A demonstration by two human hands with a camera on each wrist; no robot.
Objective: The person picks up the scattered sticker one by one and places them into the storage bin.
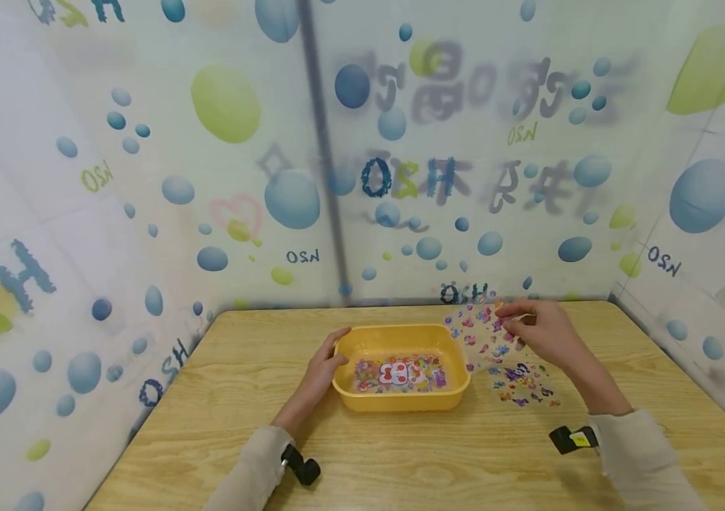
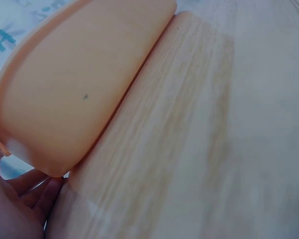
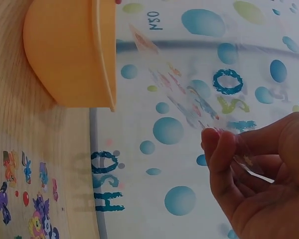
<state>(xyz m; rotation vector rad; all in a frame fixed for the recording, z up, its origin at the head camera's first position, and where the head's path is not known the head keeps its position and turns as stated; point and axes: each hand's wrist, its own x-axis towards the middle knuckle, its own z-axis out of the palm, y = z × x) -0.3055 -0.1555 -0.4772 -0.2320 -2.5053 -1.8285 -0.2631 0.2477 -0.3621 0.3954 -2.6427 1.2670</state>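
Observation:
A yellow plastic basin stands on the wooden table, with clear sheets of colourful cartoon stickers lying inside. My left hand grips the basin's left end, thumb over the rim; in the left wrist view its fingers show beside the basin's lower corner. Raised at the basin's right side, my right hand pinches a clear sticker sheet by its right edge. The right wrist view shows that sheet nearly edge-on, between thumb and fingers. Another sticker sheet lies flat on the table below the right hand.
The wooden table extends around the basin on all sides. Behind it and at both sides hang pale curtains printed with blue and green bubbles. Each wrist wears a black camera mount.

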